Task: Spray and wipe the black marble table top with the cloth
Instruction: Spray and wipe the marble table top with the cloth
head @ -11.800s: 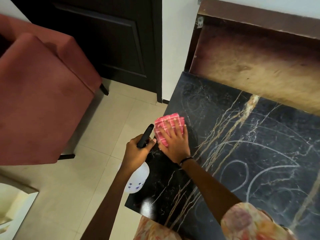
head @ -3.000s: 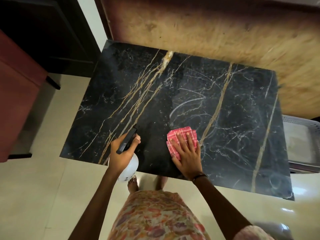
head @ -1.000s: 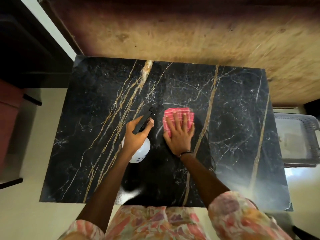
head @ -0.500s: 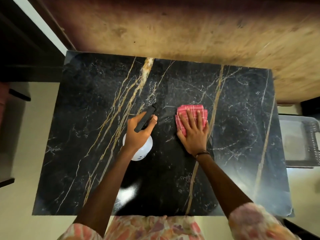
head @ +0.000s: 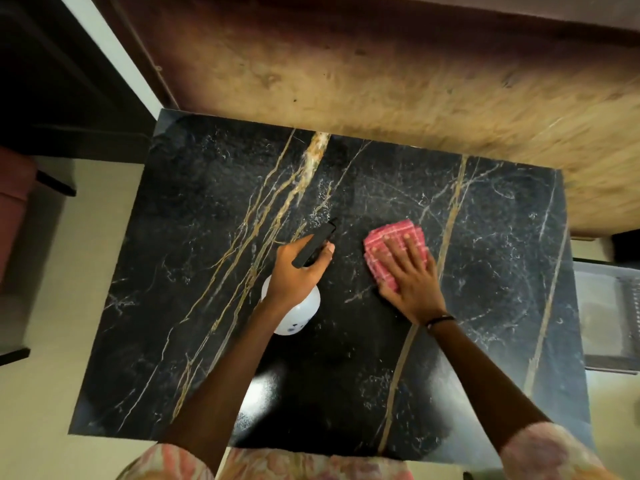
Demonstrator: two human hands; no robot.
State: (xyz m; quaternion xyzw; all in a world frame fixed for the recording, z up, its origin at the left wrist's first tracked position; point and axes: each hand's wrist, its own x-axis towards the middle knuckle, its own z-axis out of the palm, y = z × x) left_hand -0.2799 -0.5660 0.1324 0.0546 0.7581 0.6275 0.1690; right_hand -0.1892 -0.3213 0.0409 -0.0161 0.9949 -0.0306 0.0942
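Rightward since a moment ago has slid the folded pink checked cloth (head: 394,256), pressed flat under the right hand (head: 408,282) mid black marble desk (head: 207,237), suggesting wiping continues, while the left hand's (head: 294,271) grip wraps the white spray bottle (head: 294,313).

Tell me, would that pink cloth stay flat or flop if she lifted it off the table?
Probably flop: the pink cloth looks like thin folded fabric, held flat only by the right hand pressing on it. It likely weighs little. On the glossy black marble table top it should slide easily when pushed.
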